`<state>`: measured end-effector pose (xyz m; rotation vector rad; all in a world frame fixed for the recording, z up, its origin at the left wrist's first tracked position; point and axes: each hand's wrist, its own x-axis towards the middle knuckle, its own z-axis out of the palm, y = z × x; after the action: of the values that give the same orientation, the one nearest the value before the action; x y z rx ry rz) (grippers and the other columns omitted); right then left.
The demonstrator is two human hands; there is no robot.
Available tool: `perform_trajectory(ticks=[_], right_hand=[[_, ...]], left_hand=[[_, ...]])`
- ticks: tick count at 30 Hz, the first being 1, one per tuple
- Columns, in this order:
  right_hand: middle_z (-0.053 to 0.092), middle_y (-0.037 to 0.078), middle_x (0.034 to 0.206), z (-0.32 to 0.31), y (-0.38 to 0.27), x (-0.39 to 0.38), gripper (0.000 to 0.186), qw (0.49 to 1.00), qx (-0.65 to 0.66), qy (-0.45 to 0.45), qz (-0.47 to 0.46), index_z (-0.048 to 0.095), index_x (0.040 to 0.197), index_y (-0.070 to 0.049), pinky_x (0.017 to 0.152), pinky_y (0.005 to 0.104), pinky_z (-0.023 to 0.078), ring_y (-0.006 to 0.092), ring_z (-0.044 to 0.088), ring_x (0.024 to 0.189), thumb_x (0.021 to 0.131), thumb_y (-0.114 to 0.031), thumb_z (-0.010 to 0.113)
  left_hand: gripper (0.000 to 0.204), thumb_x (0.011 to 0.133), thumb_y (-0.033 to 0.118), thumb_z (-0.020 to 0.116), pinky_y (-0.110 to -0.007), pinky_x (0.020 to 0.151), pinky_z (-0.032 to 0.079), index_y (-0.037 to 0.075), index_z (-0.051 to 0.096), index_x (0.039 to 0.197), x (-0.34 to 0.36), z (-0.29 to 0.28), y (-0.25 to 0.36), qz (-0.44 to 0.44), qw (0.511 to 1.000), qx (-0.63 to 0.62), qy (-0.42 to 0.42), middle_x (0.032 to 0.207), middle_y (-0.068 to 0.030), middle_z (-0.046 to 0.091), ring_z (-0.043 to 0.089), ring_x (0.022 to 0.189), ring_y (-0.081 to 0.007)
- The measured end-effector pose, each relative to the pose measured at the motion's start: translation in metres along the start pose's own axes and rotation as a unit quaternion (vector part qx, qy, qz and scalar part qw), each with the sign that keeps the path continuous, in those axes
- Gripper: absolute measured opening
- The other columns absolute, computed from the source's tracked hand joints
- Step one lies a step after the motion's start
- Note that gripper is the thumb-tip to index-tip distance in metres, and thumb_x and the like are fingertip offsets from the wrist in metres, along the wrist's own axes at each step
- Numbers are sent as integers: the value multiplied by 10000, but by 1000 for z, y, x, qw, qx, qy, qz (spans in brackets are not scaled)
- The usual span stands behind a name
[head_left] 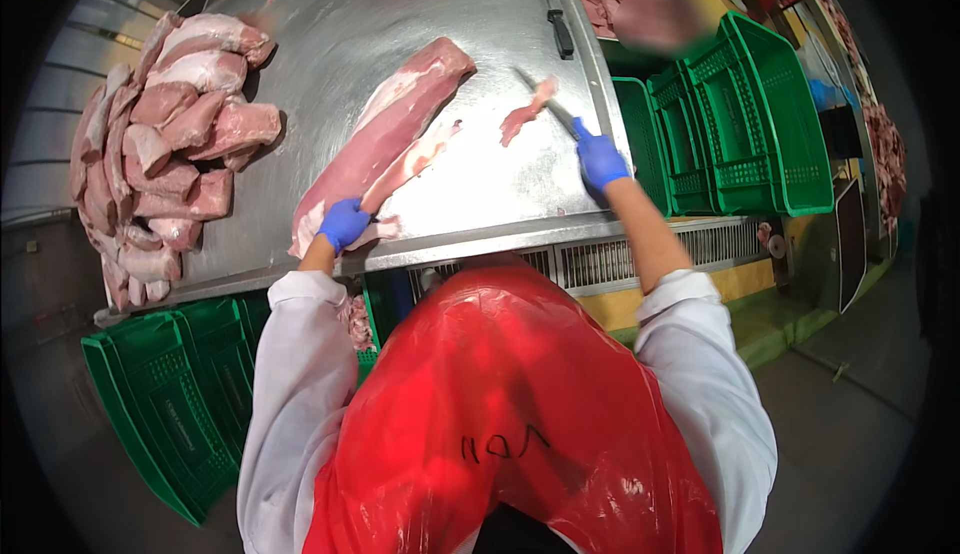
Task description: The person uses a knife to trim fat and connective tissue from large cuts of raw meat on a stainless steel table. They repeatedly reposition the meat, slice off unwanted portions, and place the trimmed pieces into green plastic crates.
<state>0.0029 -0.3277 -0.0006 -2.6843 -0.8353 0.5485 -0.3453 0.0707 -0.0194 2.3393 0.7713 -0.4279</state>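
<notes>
A long pink pork loin (385, 129) lies diagonally on the steel table (330, 34). My left hand (343, 223), in a blue glove, grips its near end at the table's front edge. A thin trimmed strip (412, 162) runs along the loin's right side. My right hand (601, 161), also blue-gloved, holds a knife (548, 106) raised over the table. A small scrap of meat (526, 112) hangs on the blade.
A pile of several cut loins (165, 144) fills the table's left side. Green plastic crates (740, 114) stand to the right, more green crates (170, 404) at lower left under the table. I wear a red apron (500, 414). Another person works behind the table.
</notes>
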Motion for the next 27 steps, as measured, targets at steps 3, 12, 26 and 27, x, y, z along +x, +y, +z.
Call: perform_trajectory(ticks=[3,12,26,27], right_hand=[[661,284,1062,-20,19,14,492,999,-23,-20,-13,421,1511,-214,781,516,524,411,665,923,1020,-216,448],[547,10,684,-68,-6,-35,349,817,526,-141,187,577,1282,-137,432,226,345,75,430,485,1025,-367,521],[522,-1,689,-81,17,-121,262,825,481,-187,230,566,1112,-103,396,234,323,72,447,501,1026,-345,517],[517,-12,703,-74,15,-126,305,797,523,-197,229,565,1209,-105,405,221,327,67,438,508,1022,-342,523]], left_hand=[[370,854,304,613,-467,814,528,-4,708,1036,-14,-1,-28,-50,999,11,10,986,-285,696,688,946,-421],[175,961,199,503,-207,581,376,61,609,947,-41,-71,121,47,927,-368,-48,731,39,496,422,618,-61],[274,856,247,631,-301,634,512,-7,728,827,46,-15,184,22,962,-212,-171,753,-108,674,652,710,-169],[266,863,230,638,-285,663,513,-24,715,851,56,18,142,15,961,-223,-161,777,-111,683,648,713,-168]])
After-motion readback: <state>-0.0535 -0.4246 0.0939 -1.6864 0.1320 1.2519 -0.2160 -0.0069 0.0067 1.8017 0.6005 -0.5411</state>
